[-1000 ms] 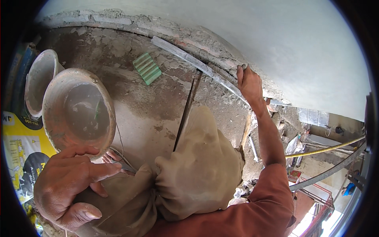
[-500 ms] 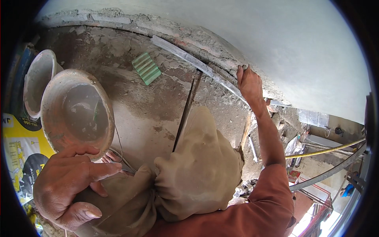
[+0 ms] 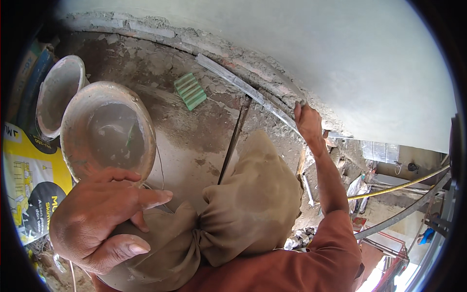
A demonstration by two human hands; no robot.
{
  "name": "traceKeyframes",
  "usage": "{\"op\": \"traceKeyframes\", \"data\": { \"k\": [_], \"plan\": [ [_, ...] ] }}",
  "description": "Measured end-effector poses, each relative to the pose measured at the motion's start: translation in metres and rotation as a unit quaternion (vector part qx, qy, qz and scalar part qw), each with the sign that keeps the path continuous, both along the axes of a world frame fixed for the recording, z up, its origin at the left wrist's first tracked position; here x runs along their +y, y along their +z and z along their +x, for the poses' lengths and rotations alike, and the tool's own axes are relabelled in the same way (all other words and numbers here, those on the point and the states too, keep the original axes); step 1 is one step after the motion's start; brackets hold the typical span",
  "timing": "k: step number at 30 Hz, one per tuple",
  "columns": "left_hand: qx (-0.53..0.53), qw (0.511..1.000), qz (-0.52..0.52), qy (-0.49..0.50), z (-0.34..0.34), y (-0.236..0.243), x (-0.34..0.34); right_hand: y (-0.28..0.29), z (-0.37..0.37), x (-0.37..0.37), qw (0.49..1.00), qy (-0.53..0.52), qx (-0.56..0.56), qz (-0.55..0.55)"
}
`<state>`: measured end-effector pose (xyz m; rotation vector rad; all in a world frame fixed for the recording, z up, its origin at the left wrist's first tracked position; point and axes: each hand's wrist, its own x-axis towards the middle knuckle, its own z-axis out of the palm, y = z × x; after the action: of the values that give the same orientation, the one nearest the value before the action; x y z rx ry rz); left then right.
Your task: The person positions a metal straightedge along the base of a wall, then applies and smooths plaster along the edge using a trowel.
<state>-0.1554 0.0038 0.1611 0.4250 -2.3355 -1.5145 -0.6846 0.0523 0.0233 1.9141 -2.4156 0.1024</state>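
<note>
One grey tool (image 3: 292, 87), kind unclear, lies against the wall (image 3: 350, 68) at one o'clock, its end within my right hand's (image 3: 309, 124) closed grip at two; my left hand (image 3: 104, 214), at eight, curves wide, empty. I judge wall work underway, needing steady pressure next

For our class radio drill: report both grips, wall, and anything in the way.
Left grip open, looks empty, in front of basin. Right grip closed at wall, contents unclear. Pale bar along wall's foot, possible obstruction.
</note>
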Motion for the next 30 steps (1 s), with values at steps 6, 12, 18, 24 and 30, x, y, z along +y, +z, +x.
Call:
{"op": "traceKeyframes", "data": {
  "k": [6, 12, 18, 24, 30],
  "plan": [
    [-0.001, 1.000, -0.008, -0.016, 0.003, -0.001, 0.004, 0.012, 0.036, -0.043, 0.997, 0.049, 0.053, -0.004],
    [0.019, 0.999, -0.029, 0.011, 0.008, 0.002, 0.014, 0.011, 0.044, -0.049, 0.997, 0.054, 0.052, -0.006],
    [0.023, 0.999, -0.020, 0.015, 0.007, -0.002, 0.013, 0.004, 0.041, -0.050, 0.997, 0.053, 0.050, 0.000],
    [0.037, 0.999, -0.019, 0.027, -0.001, -0.005, 0.010, 0.005, 0.037, -0.052, 0.997, 0.052, 0.051, -0.008],
    [0.036, 0.999, -0.020, 0.036, -0.001, -0.004, 0.010, 0.002, 0.037, -0.053, 0.997, 0.065, 0.049, -0.010]
  ]
}}
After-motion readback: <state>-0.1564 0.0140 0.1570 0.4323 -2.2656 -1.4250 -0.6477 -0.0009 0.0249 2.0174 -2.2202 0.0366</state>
